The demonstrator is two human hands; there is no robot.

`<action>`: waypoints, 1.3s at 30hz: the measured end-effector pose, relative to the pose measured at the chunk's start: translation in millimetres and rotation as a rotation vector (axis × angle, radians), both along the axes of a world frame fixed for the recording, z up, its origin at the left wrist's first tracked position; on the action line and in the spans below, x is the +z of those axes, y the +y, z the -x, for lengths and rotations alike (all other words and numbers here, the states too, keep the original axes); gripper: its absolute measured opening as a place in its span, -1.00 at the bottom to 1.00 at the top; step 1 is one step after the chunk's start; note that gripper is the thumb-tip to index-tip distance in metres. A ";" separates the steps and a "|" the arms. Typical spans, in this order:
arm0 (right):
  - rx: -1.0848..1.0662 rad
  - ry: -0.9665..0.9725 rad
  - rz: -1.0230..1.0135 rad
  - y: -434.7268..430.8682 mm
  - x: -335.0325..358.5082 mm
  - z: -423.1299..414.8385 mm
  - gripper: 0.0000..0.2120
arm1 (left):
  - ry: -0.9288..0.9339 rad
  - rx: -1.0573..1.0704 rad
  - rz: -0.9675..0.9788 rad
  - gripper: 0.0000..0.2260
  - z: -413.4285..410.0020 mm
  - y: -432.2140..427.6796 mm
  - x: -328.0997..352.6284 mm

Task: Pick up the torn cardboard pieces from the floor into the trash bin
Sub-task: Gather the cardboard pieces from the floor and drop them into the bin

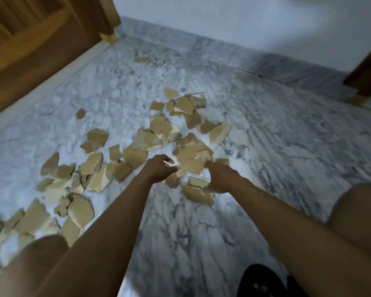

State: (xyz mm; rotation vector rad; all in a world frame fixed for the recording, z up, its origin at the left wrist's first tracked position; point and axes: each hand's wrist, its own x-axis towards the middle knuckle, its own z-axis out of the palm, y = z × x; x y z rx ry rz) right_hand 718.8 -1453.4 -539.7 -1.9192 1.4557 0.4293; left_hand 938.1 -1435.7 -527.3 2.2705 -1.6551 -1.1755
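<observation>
down on a grey-and-white marbled floor (276, 146), we see two bare hands reaching into a scatter of torn cardboard pieces (159, 127). the left hand (160, 169) is held over the pieces, fingers loosely curled and thumb apart from them, holding nothing. the right hand (221, 179) is palm down, its fingers bent onto a pale piece at the near edge of the pile; blur keeps us from telling whether it grips that piece or only touches it. the pieces are tan, flat and ragged-edged, some showing a lighter cream face, many overlapping. they spread from the middle of the floor toward the near left. the floor looks smooth and glossy. a brown wooden panel (41, 46) stands at far left, with a pale wall (234, 22) behind.
</observation>
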 end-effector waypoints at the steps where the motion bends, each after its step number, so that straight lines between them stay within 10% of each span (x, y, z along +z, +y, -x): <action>1: 0.034 0.022 -0.012 -0.3 -6.8 -5.6 -0.08 | -0.037 -0.004 -0.036 -0.59 -1.0 0.8 -6.2; 7: 0.182 0.105 0.074 10.4 -60.8 -35.7 -0.29 | -0.174 0.029 -0.001 -0.26 1.6 -1.9 -54.0; 13: 0.045 0.065 0.393 24.0 -116.2 -42.6 -0.40 | -0.400 -0.018 0.099 -0.61 19.2 -0.7 -129.1; 16: -0.096 0.076 0.181 11.4 -118.1 -45.2 -0.23 | -0.283 0.101 0.102 -0.60 20.4 -1.4 -133.8; 21: -0.014 0.114 0.219 10.7 -111.4 -54.5 -0.62 | -0.094 0.169 -0.035 -0.47 0.3 -24.5 -141.7; 27: -0.046 -0.052 0.031 -28.6 -84.9 -13.6 -0.40 | -0.162 -0.049 -0.026 -0.62 -27.7 -23.7 -115.6; 32: -0.326 0.189 -0.023 -77.6 -91.8 0.9 -0.31 | -0.284 -0.096 -0.117 -0.46 -73.4 -31.3 -134.7; 39: -0.649 0.042 -0.021 -49.3 -126.8 -7.2 -0.10 | -0.235 0.196 0.032 -0.34 -64.6 -21.1 -140.2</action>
